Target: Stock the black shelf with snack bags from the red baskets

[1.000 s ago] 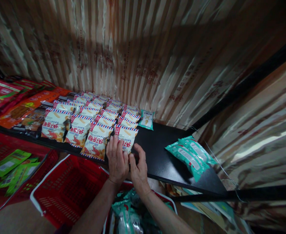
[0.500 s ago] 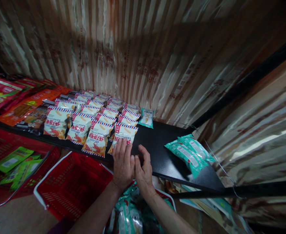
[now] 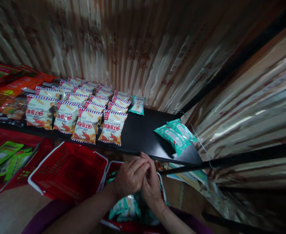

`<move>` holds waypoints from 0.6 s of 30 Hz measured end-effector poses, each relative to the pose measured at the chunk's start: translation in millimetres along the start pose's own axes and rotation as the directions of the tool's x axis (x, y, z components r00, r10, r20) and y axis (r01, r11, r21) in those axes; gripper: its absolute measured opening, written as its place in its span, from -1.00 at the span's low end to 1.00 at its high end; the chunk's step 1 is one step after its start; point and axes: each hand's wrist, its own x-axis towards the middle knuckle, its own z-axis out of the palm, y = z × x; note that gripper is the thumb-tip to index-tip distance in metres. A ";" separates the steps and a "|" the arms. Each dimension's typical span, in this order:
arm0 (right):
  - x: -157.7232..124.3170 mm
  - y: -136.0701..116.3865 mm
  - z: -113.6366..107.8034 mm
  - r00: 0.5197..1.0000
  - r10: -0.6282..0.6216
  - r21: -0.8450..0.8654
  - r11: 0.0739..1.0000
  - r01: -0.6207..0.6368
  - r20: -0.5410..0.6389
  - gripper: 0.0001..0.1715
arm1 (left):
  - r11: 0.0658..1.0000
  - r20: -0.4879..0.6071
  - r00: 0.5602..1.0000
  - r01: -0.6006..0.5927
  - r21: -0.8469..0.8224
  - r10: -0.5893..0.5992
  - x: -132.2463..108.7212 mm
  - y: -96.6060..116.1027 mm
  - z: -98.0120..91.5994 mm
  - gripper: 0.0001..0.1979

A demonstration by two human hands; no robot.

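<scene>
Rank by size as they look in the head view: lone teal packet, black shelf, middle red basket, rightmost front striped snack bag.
1. Black shelf
2. Middle red basket
3. Rightmost front striped snack bag
4. Lone teal packet, farther back

Bags (image 3: 113, 126) on shelf (image 3: 143, 131), baskets (image 3: 67, 169) before it
</scene>
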 end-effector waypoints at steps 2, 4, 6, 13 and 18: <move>-11.6 14.3 -9.0 0.999 0.016 -0.035 0.999 -0.015 0.027 -0.53 | 0.996 0.175 0.982 0.075 -0.044 -0.066 -10.1 9.2 11.0 -0.66; -19.5 31.9 -16.7 0.990 0.097 -0.084 0.992 -0.089 0.103 -0.60 | 0.961 0.452 0.858 0.276 -0.006 -0.244 -22.2 12.6 23.7 -0.67; -25.9 51.1 -24.4 0.958 0.199 -0.151 0.974 -0.170 0.205 -0.67 | 0.877 0.681 0.590 0.448 0.172 -0.435 -35.9 8.2 35.6 -0.65; -37.2 89.3 -42.7 0.904 0.295 -0.246 0.943 -0.223 0.309 -0.74 | 0.736 0.754 0.219 0.496 0.460 -0.619 -84.2 -32.7 52.1 -0.64; -28.5 73.9 -40.0 0.881 0.238 -0.263 0.955 -0.137 0.409 -0.74 | 0.757 0.792 0.182 0.476 0.448 -0.583 -95.5 -31.8 57.9 -0.57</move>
